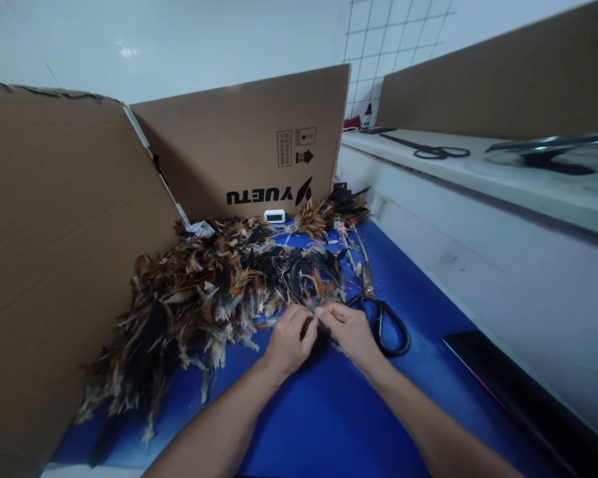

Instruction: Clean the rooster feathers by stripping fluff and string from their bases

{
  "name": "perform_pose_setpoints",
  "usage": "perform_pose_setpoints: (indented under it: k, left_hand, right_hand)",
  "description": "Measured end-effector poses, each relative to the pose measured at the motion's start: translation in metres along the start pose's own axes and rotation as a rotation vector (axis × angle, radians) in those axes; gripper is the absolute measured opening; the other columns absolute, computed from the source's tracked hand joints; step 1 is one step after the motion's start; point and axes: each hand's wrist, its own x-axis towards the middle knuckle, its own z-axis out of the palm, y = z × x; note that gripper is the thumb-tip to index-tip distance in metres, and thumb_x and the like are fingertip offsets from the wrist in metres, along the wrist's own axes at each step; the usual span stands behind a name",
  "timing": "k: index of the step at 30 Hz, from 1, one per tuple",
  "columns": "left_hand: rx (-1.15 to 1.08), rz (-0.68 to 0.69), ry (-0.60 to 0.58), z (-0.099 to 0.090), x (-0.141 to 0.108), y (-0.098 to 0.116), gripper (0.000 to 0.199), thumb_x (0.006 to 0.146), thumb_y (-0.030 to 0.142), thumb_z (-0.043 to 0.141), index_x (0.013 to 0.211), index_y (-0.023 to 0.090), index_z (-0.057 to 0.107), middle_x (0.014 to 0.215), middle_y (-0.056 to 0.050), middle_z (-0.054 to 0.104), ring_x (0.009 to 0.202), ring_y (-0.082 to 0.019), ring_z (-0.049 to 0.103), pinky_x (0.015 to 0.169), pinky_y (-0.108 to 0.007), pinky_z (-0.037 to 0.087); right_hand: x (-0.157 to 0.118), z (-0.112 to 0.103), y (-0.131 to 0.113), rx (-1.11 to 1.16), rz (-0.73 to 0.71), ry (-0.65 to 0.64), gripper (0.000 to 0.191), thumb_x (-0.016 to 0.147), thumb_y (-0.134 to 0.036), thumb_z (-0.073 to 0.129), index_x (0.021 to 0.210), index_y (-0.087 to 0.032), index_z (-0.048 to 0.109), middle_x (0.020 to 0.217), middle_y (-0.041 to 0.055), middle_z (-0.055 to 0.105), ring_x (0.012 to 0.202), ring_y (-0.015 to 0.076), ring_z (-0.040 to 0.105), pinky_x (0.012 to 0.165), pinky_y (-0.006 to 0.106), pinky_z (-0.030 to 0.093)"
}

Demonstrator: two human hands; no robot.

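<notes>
My left hand (290, 337) and my right hand (347, 330) meet over the blue tabletop (323, 411), thumbs and fingertips pinched together. Between them are feathers, whose dark, fluffy ends show around my fingers; how many I cannot tell. A large heap of brown, black and grey feathers (199, 285) spreads from just beyond my hands to the left. Black-handled scissors (389, 332) lie close to the right of my right hand, blades pointing away from me.
Cardboard panels (239, 146) stand behind and left of the heap. A small white digital device (274, 216) sits at the back, near a feather bunch (346, 206). A black phone-like slab (498, 372) lies right. Other scissors (438, 151) rest on the raised white ledge (508, 179).
</notes>
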Motion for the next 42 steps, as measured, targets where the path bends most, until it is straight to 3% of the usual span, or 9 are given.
perform_pose_setpoints:
  k: [5,10,13,18,23,28,33,37,42]
  left_hand:
    - [-0.152,-0.229,0.048,-0.002,0.002,-0.006,0.014,0.089,0.022,0.044,0.092,0.018,0.057,0.08,-0.004,0.061,0.073,-0.014,0.056,0.068,-0.025,0.044]
    - [-0.128,-0.131,0.004,-0.004,0.006,-0.014,0.02,0.088,0.022,0.046,0.085,0.017,0.065,0.08,-0.006,0.063,0.075,-0.015,0.056,0.069,-0.026,0.043]
    - [-0.141,-0.18,-0.005,-0.006,0.007,-0.014,0.02,0.086,0.025,0.049,0.079,0.017,0.065,0.074,-0.005,0.062,0.072,-0.014,0.055,0.068,-0.026,0.042]
    - [-0.424,-0.47,-0.005,-0.005,0.009,-0.011,0.023,0.081,0.035,0.056,0.072,0.015,0.062,0.059,0.0,0.054,0.056,-0.01,0.049,0.054,-0.022,0.038]
    - [-0.762,-0.728,-0.029,-0.001,0.006,-0.006,0.03,0.075,0.044,0.061,0.078,0.014,0.06,0.05,0.005,0.046,0.041,-0.005,0.035,0.04,-0.018,0.025]
    - [-0.706,-0.702,-0.039,0.0,0.004,0.004,0.031,0.073,0.043,0.063,0.078,0.013,0.066,0.052,0.003,0.051,0.044,-0.006,0.039,0.043,-0.018,0.03]
    - [-0.64,-0.65,-0.015,0.005,0.001,0.013,0.028,0.074,0.04,0.062,0.076,0.013,0.07,0.057,0.0,0.058,0.045,-0.007,0.043,0.046,-0.021,0.035]
    - [-0.657,-0.724,-0.008,0.009,-0.001,0.016,0.029,0.073,0.041,0.062,0.068,0.013,0.068,0.047,0.002,0.051,0.041,-0.007,0.038,0.043,-0.02,0.03]
    - [-0.729,-0.82,-0.04,0.011,-0.001,0.015,0.034,0.074,0.043,0.06,0.059,0.013,0.059,0.041,0.004,0.043,0.037,-0.005,0.033,0.038,-0.019,0.021]
  right_hand:
    - [0.004,-0.007,-0.001,0.01,0.016,-0.053,0.037,0.073,-0.051,0.06,0.059,-0.017,0.055,0.05,-0.0045,0.042,0.047,0.0088,0.035,0.044,0.022,0.029]
    - [0.007,-0.011,0.0,0.001,0.002,-0.105,0.035,0.075,-0.049,0.059,0.059,-0.018,0.055,0.05,-0.0046,0.041,0.047,0.0092,0.036,0.044,0.023,0.029]
    - [0.007,-0.013,-0.001,-0.006,0.017,-0.105,0.035,0.074,-0.05,0.059,0.06,-0.018,0.056,0.049,-0.0043,0.041,0.046,0.009,0.035,0.042,0.022,0.028]
    - [0.007,-0.014,-0.001,-0.009,0.028,-0.147,0.035,0.074,-0.05,0.06,0.061,-0.017,0.058,0.05,-0.0046,0.042,0.046,0.0086,0.035,0.043,0.022,0.028]
    - [0.007,-0.013,0.005,-0.064,-0.03,-0.161,0.033,0.077,-0.047,0.057,0.064,-0.017,0.059,0.054,-0.0033,0.046,0.051,0.0102,0.039,0.049,0.023,0.031]
    - [0.004,-0.01,0.006,-0.124,-0.072,-0.07,0.034,0.079,-0.046,0.055,0.064,-0.016,0.062,0.051,-0.0034,0.045,0.049,0.01,0.037,0.047,0.024,0.029]
    - [0.0,-0.006,-0.001,-0.087,-0.055,-0.025,0.03,0.079,-0.042,0.055,0.066,-0.016,0.064,0.056,-0.0015,0.054,0.052,0.0116,0.044,0.049,0.024,0.033]
    - [-0.002,-0.003,-0.002,0.001,-0.045,0.003,0.026,0.078,-0.039,0.058,0.065,-0.017,0.063,0.058,-0.0012,0.059,0.054,0.012,0.049,0.053,0.023,0.037]
    - [-0.004,0.001,-0.002,0.088,0.017,-0.033,0.026,0.077,-0.04,0.059,0.067,-0.017,0.063,0.056,-0.0011,0.058,0.048,0.0101,0.045,0.044,0.022,0.032]
